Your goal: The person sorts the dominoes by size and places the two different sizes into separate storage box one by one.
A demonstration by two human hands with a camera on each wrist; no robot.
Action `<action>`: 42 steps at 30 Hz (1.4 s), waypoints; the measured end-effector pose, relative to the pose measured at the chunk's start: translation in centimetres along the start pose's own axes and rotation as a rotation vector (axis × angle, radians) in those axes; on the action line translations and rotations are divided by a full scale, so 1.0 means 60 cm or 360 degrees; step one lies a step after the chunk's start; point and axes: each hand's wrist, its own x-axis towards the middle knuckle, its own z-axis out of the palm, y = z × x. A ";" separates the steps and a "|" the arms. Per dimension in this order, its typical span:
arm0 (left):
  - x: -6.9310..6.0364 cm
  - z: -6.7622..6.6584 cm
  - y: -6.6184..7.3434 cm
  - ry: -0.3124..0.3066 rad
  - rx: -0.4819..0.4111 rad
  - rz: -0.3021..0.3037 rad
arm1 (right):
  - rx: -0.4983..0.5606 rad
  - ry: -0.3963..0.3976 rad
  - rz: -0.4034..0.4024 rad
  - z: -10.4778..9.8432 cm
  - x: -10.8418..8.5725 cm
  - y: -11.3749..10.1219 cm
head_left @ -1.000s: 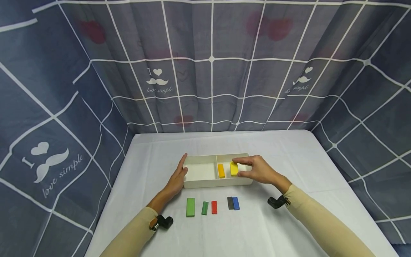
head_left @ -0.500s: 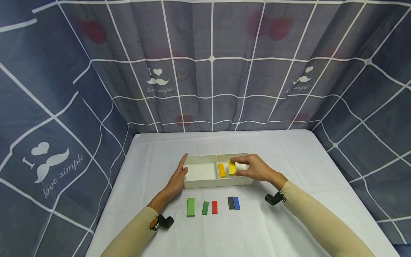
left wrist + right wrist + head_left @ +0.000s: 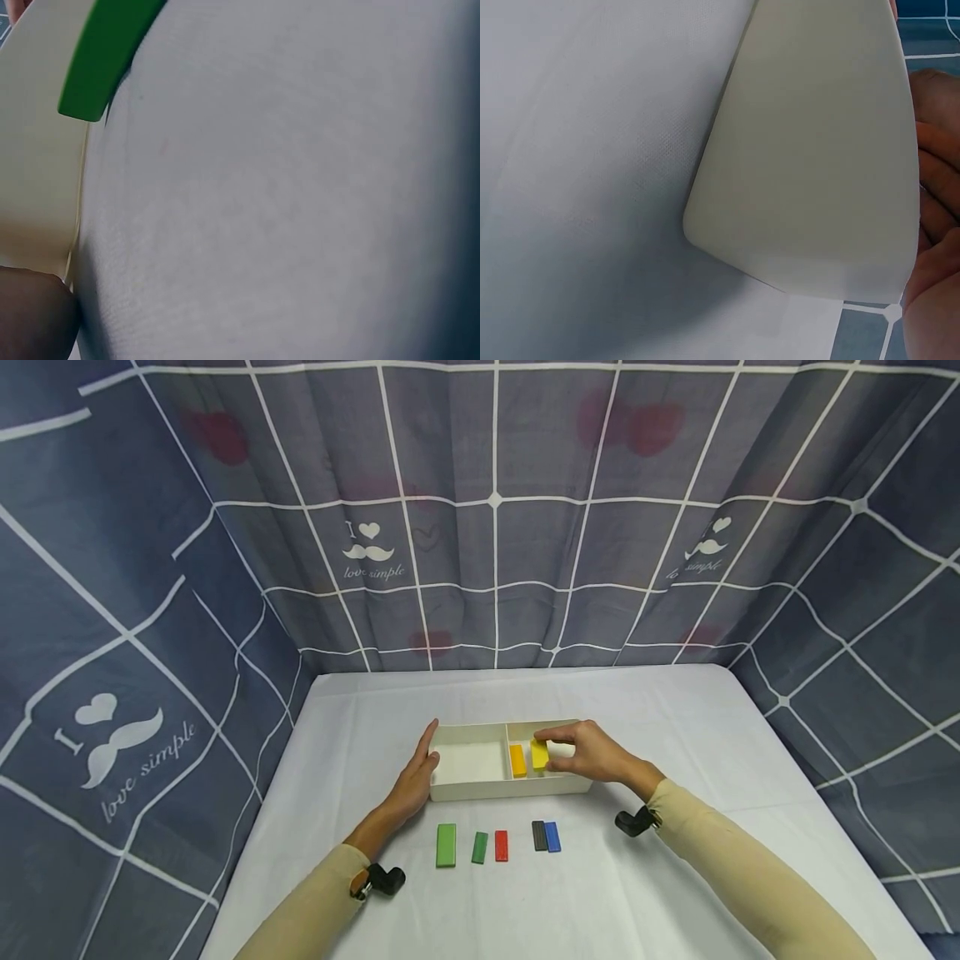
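Note:
A cream box (image 3: 468,791) with two compartments stands mid-table. My left hand (image 3: 411,783) rests against its left end, fingers fairly straight; in the left wrist view part of that hand (image 3: 34,311) touches the box wall (image 3: 37,172). Between thumb and fingers my right hand (image 3: 597,755) pinches a yellow block (image 3: 539,755) inside the right compartment, close beside an orange block (image 3: 517,761). Whether the yellow block touches the floor of the box, I cannot tell. The right wrist view shows curled fingers (image 3: 937,176) behind the box's outer wall (image 3: 810,165).
In front of the box, on the white cloth (image 3: 600,902), lie a light green block (image 3: 446,845), a dark green one (image 3: 479,847), a red one (image 3: 501,846), and a black (image 3: 539,836) and a blue one (image 3: 552,837) side by side. A grey checked curtain (image 3: 450,543) surrounds the table.
My right hand has moved a little to the left with the yellow block, bringing it nearer the orange block. The left hand and the box have stayed in place.

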 end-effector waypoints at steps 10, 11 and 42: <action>0.004 -0.004 0.001 0.0002 -0.0007 0.0010 | -0.0099 -0.0042 -0.0023 -0.001 0.019 0.002; 0.004 -0.004 0.002 0.0001 -0.0011 0.0011 | -0.0104 -0.0047 -0.0018 -0.001 0.020 0.001; -0.005 0.000 0.007 0.0015 -0.0006 0.0007 | -0.0418 -0.0160 -0.0078 0.020 0.039 -0.008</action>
